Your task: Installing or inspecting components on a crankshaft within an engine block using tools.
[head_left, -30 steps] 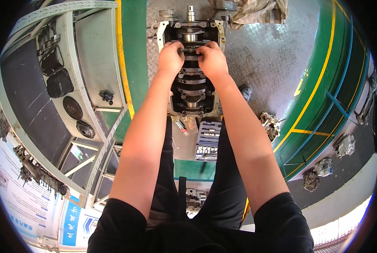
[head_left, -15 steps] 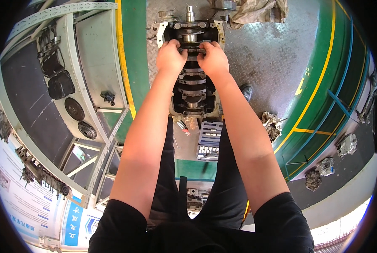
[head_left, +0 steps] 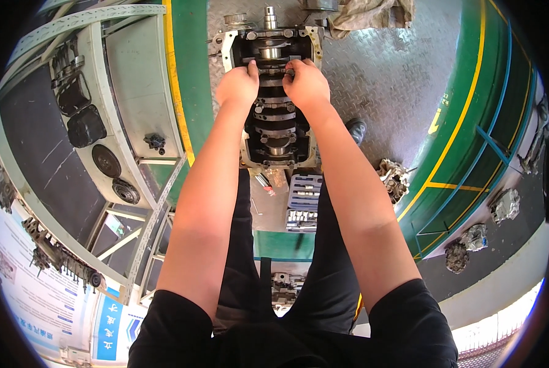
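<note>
An upturned engine block (head_left: 315, 52) stands in front of me with its crankshaft (head_left: 270, 53) and a row of bearing caps (head_left: 274, 115) exposed. My left hand (head_left: 240, 84) is closed at the block's left side, its thumb pointing away from me; whatever lies under its fingers is hidden. Across the crankshaft, my right hand (head_left: 306, 84) has its fingers curled around a bolt (head_left: 289, 72) at the right end of a bearing cap. Part of that cap shows between the two hands.
A socket set case (head_left: 304, 195) lies near my legs beyond the block's near end. A cloth (head_left: 372, 13) is at the far right. A metal shelf (head_left: 140, 86) with engine parts runs along the left. A casting (head_left: 393, 178) sits on the right.
My left hand has drawn slightly left and back from the bearing cap's left end. The right hand stays at the cap's right end. The whole view has shifted a little.
</note>
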`<state>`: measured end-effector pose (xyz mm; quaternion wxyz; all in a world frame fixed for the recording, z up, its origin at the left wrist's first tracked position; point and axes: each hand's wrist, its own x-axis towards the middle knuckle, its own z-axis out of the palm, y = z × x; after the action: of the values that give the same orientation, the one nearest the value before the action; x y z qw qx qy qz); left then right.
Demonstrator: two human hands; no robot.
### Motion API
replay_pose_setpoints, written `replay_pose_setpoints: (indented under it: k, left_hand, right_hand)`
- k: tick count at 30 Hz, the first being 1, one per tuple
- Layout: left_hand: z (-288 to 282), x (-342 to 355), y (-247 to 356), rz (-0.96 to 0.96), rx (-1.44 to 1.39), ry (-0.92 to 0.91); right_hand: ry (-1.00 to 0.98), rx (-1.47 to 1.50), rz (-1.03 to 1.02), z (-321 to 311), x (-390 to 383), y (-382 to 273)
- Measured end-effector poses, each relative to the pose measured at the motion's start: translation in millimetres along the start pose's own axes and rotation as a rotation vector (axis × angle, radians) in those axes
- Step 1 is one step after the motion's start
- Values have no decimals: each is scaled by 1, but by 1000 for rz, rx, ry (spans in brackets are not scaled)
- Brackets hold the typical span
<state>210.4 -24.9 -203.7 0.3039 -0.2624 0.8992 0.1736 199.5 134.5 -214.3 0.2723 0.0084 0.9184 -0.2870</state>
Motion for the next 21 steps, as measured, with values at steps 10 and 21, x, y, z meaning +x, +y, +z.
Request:
replay_pose_setpoints:
  k: [10,21]
  left_hand:
    - [8,4,-12,61,-137,80]
    - [13,-3,-18,179,-145,126]
  right_hand:
    - [-5,-8,16,0,0,-2]
    - [12,94,-77,0,-3,4]
